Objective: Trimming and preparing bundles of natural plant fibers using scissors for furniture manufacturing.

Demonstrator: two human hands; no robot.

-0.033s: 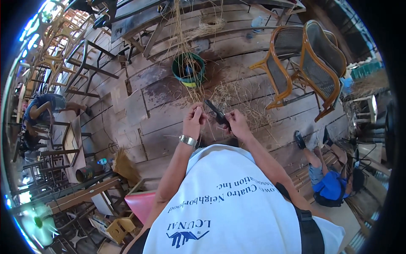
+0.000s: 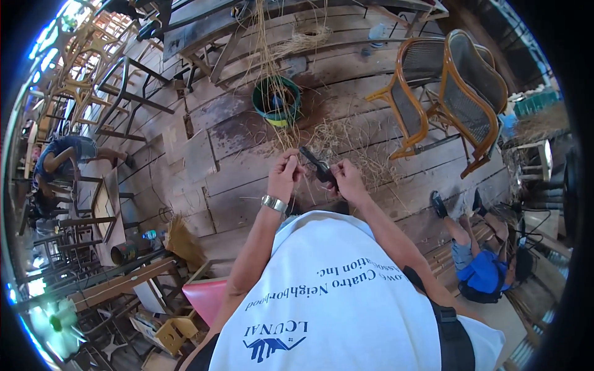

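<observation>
My left hand (image 2: 283, 177), with a metal watch on its wrist, is closed in a pinch on a thin cane strip. Long straw-coloured cane strips (image 2: 266, 46) run from the far bench down across a green bucket (image 2: 277, 116) toward this hand. Just right of it is a dark, bar-shaped tool (image 2: 316, 163), tilted, its upper end near my left fingertips. The fingers of my right hand (image 2: 348, 180) are closed around the tool's lower right end. What exact kind of tool it is cannot be made out. Inside the bucket lies something blue.
Loose cane shavings (image 2: 349, 145) litter the plank floor. Woven-back chairs (image 2: 473, 93) stand at the right, a wooden bench (image 2: 198, 37) at the far left. One person (image 2: 486, 272) sits at the right, another (image 2: 65, 154) bends at the left. A broom head (image 2: 184, 241) rests near the left.
</observation>
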